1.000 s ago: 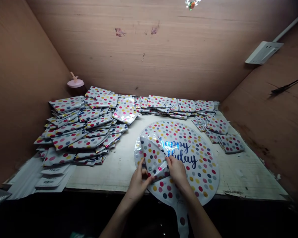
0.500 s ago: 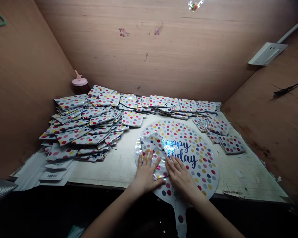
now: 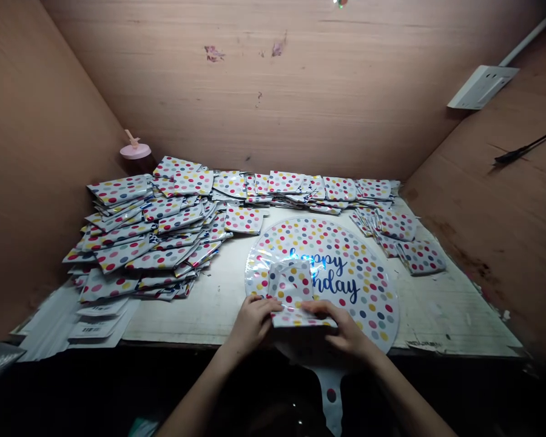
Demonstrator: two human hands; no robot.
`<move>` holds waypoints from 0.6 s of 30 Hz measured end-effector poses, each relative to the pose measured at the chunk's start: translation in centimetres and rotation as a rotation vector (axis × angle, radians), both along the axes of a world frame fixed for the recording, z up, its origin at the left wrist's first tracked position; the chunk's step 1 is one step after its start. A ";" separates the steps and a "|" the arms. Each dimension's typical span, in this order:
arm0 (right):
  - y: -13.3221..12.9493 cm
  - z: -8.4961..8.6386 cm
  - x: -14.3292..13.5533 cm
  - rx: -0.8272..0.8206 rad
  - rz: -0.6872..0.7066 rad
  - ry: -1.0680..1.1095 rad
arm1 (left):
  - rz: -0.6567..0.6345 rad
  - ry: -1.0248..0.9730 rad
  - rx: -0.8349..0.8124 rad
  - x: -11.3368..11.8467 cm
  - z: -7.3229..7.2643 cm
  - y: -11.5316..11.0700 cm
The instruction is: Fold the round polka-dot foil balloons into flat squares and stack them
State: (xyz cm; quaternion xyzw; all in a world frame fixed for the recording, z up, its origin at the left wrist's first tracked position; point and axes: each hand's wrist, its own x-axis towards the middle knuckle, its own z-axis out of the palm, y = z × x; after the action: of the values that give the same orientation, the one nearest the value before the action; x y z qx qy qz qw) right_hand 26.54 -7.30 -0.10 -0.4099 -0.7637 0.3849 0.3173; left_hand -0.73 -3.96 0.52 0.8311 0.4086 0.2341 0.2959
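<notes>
Between my hands is a partly folded foil balloon (image 3: 293, 291), white with coloured dots, its upper part creased and its near edge folded over. My left hand (image 3: 253, 320) grips its left side with fingers curled over the fold. My right hand (image 3: 346, 329) pinches the right side, index finger on top and thumb below. Under it lies a flat round foil balloon (image 3: 368, 273) with dots and blue "happy birthday" lettering, partly covered by the folded one. A tail (image 3: 331, 400) with one dark dot hangs past the table edge.
A tall heap of folded balloons (image 3: 136, 237) fills the left, and a row of them (image 3: 291, 182) runs along the back wall. A smaller pile (image 3: 404, 243) lies at right. Barcoded white cards (image 3: 95, 328) lie front left; a pink-lidded cup (image 3: 135, 152) stands behind.
My hands have gone from pressing flat on the balloon to gripping its near edge. Its lower part is now folded into a straight band, and its loose flap lies more upright.
</notes>
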 end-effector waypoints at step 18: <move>7.7 1.8 -7.5 -0.205 -0.772 -0.711 | 0.267 0.362 0.349 6.2 -1.4 2.6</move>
State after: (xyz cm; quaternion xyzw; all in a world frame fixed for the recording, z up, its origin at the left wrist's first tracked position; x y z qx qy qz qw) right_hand 19.07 0.43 1.73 -0.7951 -0.5761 0.1500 0.1157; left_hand 5.52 -1.32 -0.86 0.8365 0.5143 0.1856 0.0370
